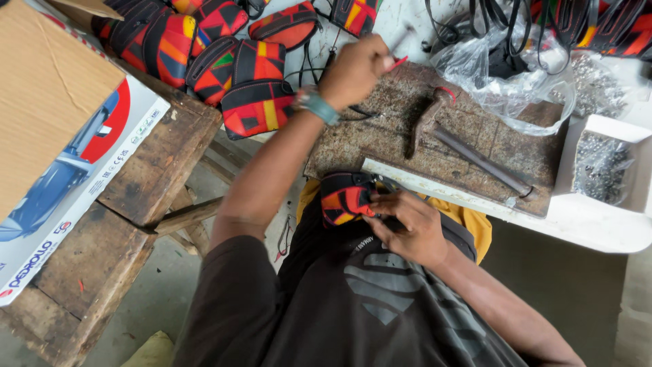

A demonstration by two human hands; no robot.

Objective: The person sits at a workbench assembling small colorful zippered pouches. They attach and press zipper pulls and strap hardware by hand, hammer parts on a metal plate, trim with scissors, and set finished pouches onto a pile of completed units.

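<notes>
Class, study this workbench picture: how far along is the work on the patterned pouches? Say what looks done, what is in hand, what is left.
Looks done: a heap of patterned pouches lies at the bench's far left. In hand: the right hand holds one pouch at the slab's edge; the left hand grips a small red-tipped tool. Left: unclear; metal fittings remain in a box, the hammer lies unused.

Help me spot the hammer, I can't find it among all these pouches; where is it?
In the head view the hammer lies on the stone slab, right of centre, just below the clear plastic bag and right of the raised left hand.

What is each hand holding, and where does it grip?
Left hand pinches a thin red-tipped tool near its end; right hand grips the patterned pouch by its edge.
</notes>
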